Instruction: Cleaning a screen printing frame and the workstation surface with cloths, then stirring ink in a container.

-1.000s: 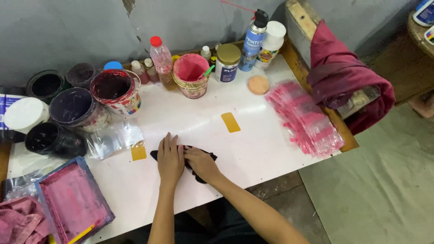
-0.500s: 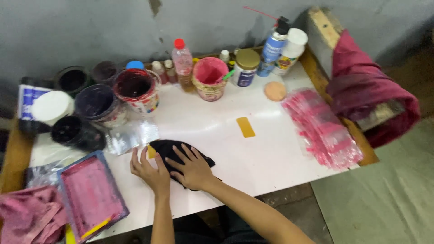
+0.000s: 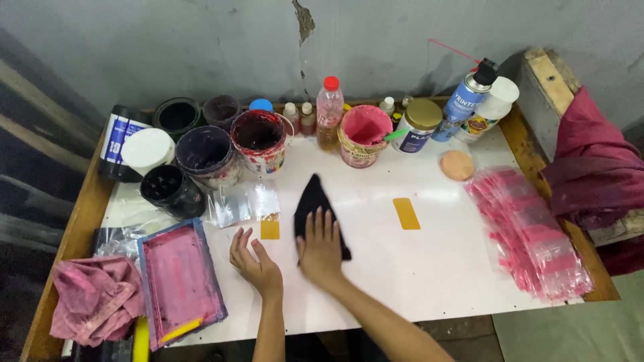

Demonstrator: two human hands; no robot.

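A piece of black cloth (image 3: pixel 312 199) lies flat on the white tabletop (image 3: pixel 416 268), its point towards the pots. My right hand (image 3: pixel 320 247) rests palm down on the near end of the cloth, fingers spread. My left hand (image 3: pixel 253 261) lies flat on the bare table just left of the cloth, beside a small yellow tape mark (image 3: pixel 270 229), and holds nothing.
Paint pots (image 3: pixel 260 139) and bottles (image 3: pixel 329 110) line the back edge, with a spray can (image 3: pixel 468 97). A pink-stained screen frame (image 3: pixel 180 281) and a pink rag (image 3: pixel 90 298) sit at the left. Pink-stained plastic bags (image 3: pixel 530 231) lie at the right, a second yellow mark (image 3: pixel 406 213) in the middle.
The black cloth went from a bunched lump under both hands to a flat, stretched shape. My left hand came off it onto the table; my right hand stays on it.
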